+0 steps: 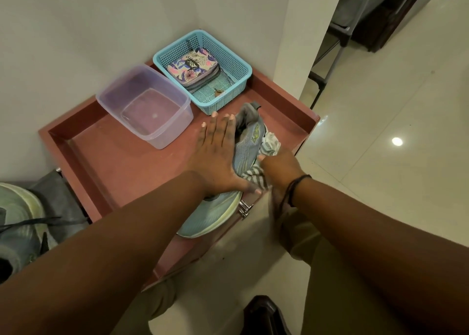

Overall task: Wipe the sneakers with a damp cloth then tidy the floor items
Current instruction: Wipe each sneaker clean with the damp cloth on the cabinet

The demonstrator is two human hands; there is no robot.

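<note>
A reddish-brown worktop (106, 157) with raised edges sits in a corner against a pale wall (76, 30). On it stands a clear plastic tub (144, 106) with a shallow layer of water inside. Just beside the tub, toward the corner, is a blue lattice basket (236, 63) holding a floral zip pouch (193, 68). A dark metal rack (330, 55) stands on the glossy tiled floor (380, 131) beyond.

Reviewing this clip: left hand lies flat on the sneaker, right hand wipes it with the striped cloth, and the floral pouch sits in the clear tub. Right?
Not quite. The head view shows the floral pouch in the blue basket, not the clear tub. The rest holds: left hand flat on the sneaker, right hand gripping the striped cloth.
</note>
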